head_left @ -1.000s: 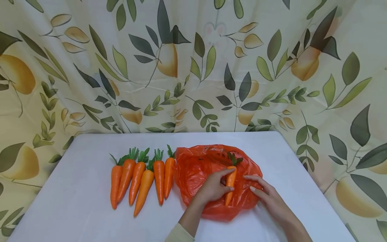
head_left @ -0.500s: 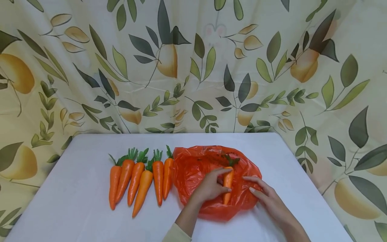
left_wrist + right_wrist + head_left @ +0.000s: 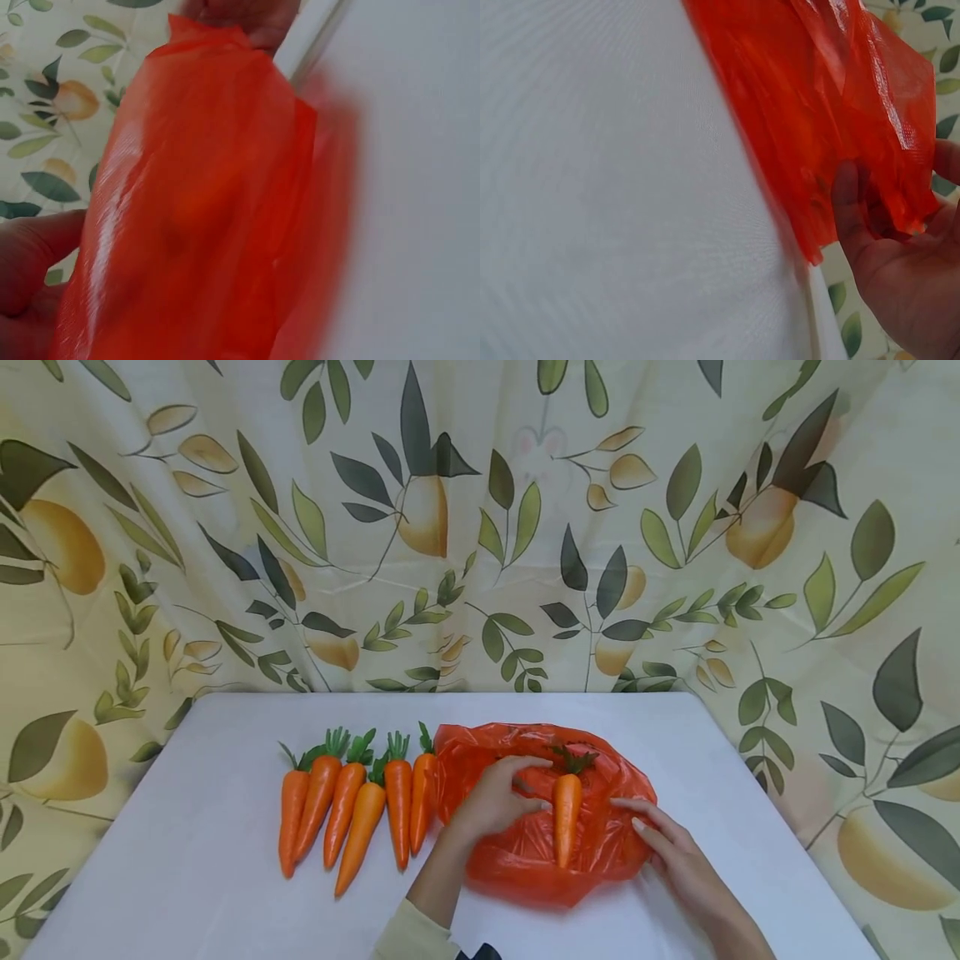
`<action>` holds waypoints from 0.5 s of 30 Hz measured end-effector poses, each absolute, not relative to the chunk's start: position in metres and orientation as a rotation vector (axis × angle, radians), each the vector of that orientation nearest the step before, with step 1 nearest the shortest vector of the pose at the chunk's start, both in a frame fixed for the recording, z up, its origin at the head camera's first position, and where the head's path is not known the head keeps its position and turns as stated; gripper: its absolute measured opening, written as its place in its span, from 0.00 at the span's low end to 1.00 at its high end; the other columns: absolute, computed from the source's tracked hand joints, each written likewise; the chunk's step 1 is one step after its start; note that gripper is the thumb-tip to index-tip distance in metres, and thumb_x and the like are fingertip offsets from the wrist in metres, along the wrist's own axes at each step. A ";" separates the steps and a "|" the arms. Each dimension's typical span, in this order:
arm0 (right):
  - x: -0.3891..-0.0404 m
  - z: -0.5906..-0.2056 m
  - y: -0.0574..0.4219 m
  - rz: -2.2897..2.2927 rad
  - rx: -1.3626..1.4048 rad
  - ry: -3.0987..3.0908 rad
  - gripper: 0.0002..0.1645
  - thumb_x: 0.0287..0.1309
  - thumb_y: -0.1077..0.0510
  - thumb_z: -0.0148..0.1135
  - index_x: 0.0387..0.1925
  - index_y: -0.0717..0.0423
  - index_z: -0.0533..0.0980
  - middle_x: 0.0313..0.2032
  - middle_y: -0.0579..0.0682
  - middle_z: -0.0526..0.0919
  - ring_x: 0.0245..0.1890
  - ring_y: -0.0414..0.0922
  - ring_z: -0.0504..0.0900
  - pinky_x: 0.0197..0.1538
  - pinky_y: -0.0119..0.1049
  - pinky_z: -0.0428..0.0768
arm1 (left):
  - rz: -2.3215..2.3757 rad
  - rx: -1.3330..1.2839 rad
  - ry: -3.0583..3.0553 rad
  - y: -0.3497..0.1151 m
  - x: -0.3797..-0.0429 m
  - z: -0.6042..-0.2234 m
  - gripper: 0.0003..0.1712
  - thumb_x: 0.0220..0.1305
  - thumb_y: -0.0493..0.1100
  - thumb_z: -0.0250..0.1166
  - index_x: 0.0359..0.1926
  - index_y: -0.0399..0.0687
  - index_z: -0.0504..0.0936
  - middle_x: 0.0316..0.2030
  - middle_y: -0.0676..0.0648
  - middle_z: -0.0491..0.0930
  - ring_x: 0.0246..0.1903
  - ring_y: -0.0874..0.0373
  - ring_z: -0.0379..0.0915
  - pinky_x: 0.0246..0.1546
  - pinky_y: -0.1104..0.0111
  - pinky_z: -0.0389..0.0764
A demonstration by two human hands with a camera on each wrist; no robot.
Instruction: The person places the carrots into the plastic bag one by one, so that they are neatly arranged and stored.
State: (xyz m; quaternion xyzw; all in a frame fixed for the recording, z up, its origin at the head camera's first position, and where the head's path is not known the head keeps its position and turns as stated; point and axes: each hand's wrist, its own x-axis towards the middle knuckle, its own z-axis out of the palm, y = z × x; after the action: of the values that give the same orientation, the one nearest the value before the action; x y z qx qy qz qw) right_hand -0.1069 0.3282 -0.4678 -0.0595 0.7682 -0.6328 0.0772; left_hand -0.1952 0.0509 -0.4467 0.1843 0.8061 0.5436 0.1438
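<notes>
A red plastic bag [image 3: 525,885] lies on the table with its mouth spread. In it rests a carrot [image 3: 566,818], leafy end away from me and tip toward me. My left hand [image 3: 495,802] hovers over the bag just left of this carrot, thumb and fingers parted, nothing between them. My right hand [image 3: 682,864] holds the bag's right side; the right wrist view shows its thumb and fingers [image 3: 847,199] around the crumpled film. The left wrist view is mostly filled by the bag's side [image 3: 195,195], with part of my left hand [image 3: 30,277] at the left edge.
Several carrots [image 3: 360,827] with green tops lie in a row left of the bag, the rightmost close against its edge. The white table [image 3: 187,860] ends at the back before a leaf-and-fruit patterned curtain [image 3: 480,543].
My left hand has let go of the carrot and drawn left, fingers spread. The carrot stays in the bag. My right hand keeps its place on the bag's edge.
</notes>
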 end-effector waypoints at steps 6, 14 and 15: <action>-0.109 -0.468 0.327 -1.884 -0.154 2.311 0.26 0.83 0.52 0.45 0.72 0.59 0.69 0.69 0.49 0.68 0.60 0.36 0.74 0.56 0.33 0.79 | 1.613 0.527 2.304 0.028 -0.196 -0.439 0.29 0.63 0.37 0.75 0.64 0.55 0.82 0.57 0.47 0.80 0.42 0.58 0.78 0.38 0.67 0.84; -0.108 -0.469 0.326 -1.877 -0.099 2.309 0.26 0.82 0.52 0.46 0.72 0.59 0.69 0.68 0.46 0.68 0.59 0.34 0.74 0.56 0.31 0.79 | 1.606 0.589 2.385 -0.007 -0.197 -0.427 0.28 0.64 0.37 0.75 0.64 0.54 0.82 0.58 0.49 0.80 0.44 0.57 0.80 0.40 0.66 0.84; -0.108 -0.470 0.326 -1.879 -0.096 2.306 0.26 0.82 0.52 0.46 0.72 0.60 0.69 0.68 0.45 0.68 0.60 0.34 0.74 0.56 0.31 0.78 | 1.605 0.598 2.393 -0.012 -0.197 -0.425 0.28 0.64 0.37 0.75 0.64 0.54 0.82 0.57 0.50 0.80 0.44 0.56 0.80 0.40 0.66 0.84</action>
State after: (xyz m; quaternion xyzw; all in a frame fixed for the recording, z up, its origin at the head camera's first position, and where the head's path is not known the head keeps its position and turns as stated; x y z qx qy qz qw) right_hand -0.1079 0.3259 -0.4697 -0.0320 0.7722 -0.6292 0.0828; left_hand -0.1969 -0.0121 -0.4248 0.2023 0.8092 0.5426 0.0993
